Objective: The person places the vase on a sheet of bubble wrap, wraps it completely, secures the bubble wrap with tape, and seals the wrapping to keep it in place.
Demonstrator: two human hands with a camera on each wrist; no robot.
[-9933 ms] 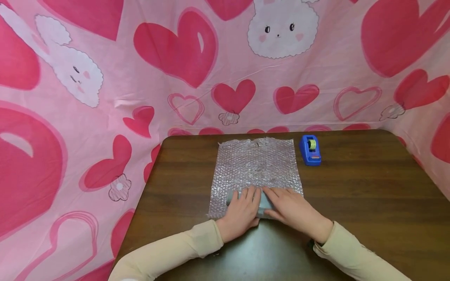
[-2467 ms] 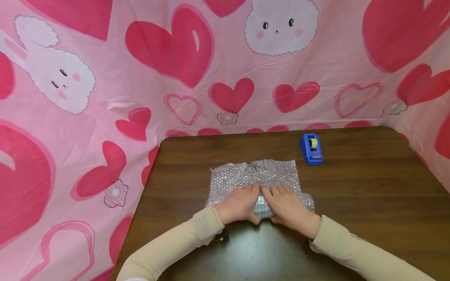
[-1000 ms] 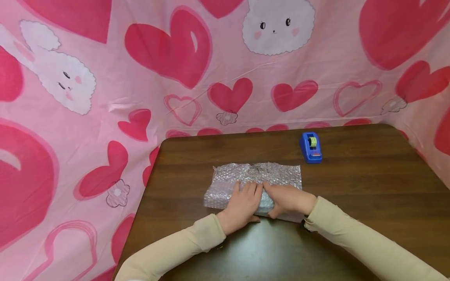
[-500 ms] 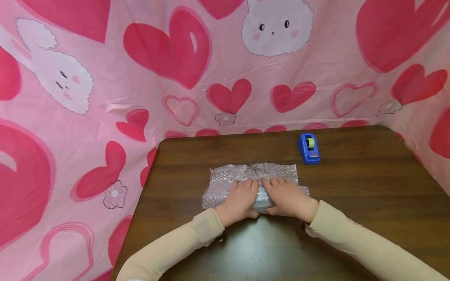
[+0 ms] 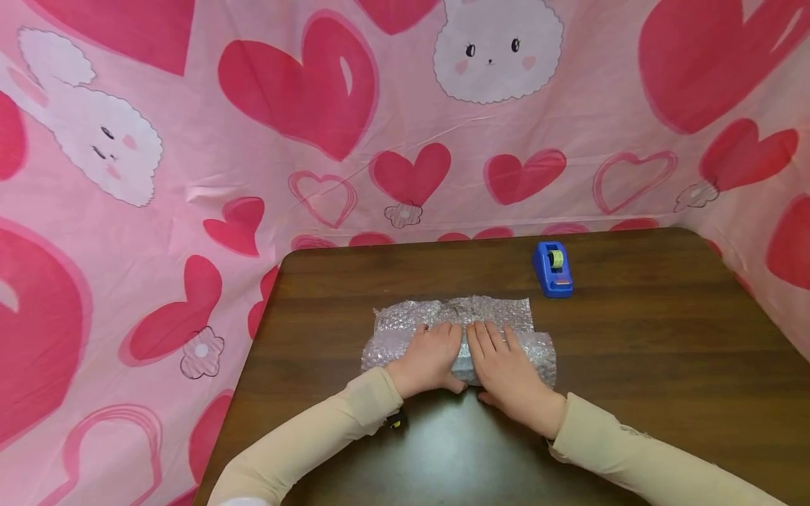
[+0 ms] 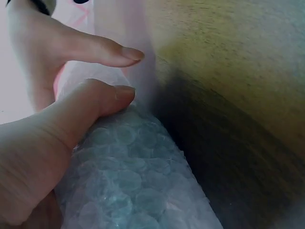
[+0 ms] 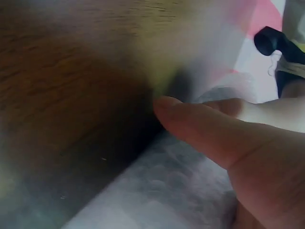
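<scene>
Pink cloth (image 5: pixel 405 123): printed with hearts and rabbits, hanging behind the table; too far from the work, I judge, to cause trouble.
Dark wood table (image 5: pixel 633 351): shiny toward its near side; the roll could skid rather than turn if pushed with too little downward pressure.
Bubble wrap (image 5: pixel 455 310): its far part lies flat ahead of the hands, back edge ragged; it could ruck or fold under if fed in crooked.
Rolled bundle (image 5: pixel 464 372): at the wrap's near side, beneath both hands, something bluish showing through; its right end juts past the flat part, so uneven pushing may skew it further and let the contents slip endwise.
Right hand (image 5: pixel 511 374): fingers nearly straight over the top, pressing rather than clasping; layers might spring loose there if it lifts.
Left hand (image 5: pixel 430 360): fingers bent over the bundle, thumb against its near side, holding it; gripping harder than the other could twist it.
Blue tape dispenser (image 5: pixel 553 270): beyond the wrap's far right corner, not touching; a long forward push might nudge it.
</scene>
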